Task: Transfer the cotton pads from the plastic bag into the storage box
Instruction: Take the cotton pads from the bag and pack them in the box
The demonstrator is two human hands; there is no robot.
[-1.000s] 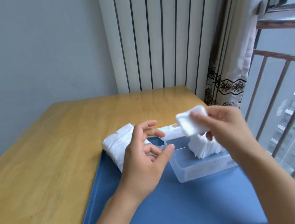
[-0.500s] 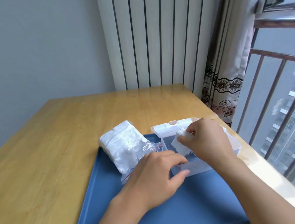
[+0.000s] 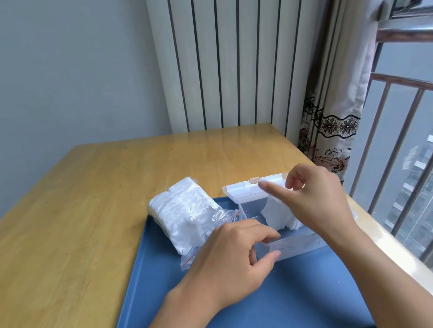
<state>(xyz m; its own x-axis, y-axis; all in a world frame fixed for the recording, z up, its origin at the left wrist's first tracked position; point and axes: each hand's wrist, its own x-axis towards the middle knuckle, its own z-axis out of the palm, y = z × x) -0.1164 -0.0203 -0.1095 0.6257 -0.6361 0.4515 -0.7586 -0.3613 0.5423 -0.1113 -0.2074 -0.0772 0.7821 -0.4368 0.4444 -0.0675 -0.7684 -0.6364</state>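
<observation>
**Cotton pads, bag and storage box on a blue tray, head view**

The cotton pads [image 3: 279, 214] already in the storage box [image 3: 296, 245] form a loose white stack standing against its right part; the rest of the pads fill the plastic bag [image 3: 189, 216], a clear zip bag with a red seal line, lying just left of the box with its open mouth turned toward the viewer. The box is clear plastic, its lid [image 3: 248, 191] hinged back and standing up at the far side, with a small beige clasp on the lid's top edge. Bag and box both rest on the blue tray [image 3: 255, 314]; the far end of the bag overhangs the tray's rim onto the worktop [image 3: 63, 237].

The left hand [image 3: 233, 265] lies palm down over the bag's mouth, its thumb and fingers [image 3: 266, 235] narrowly apart and touching the box's near left corner; whether they grip the wall cannot be told. The right hand [image 3: 315, 200] hovers above the box over the stack, forefinger stretched toward the lid, the other fingers loosely curled and holding nothing.

The worktop is pale wood. Behind it stand a grey wall [image 3: 49, 75], a white ribbed radiator [image 3: 237, 52] and a patterned curtain [image 3: 335, 122]; a railed window [image 3: 428, 165] lies to the right.
</observation>
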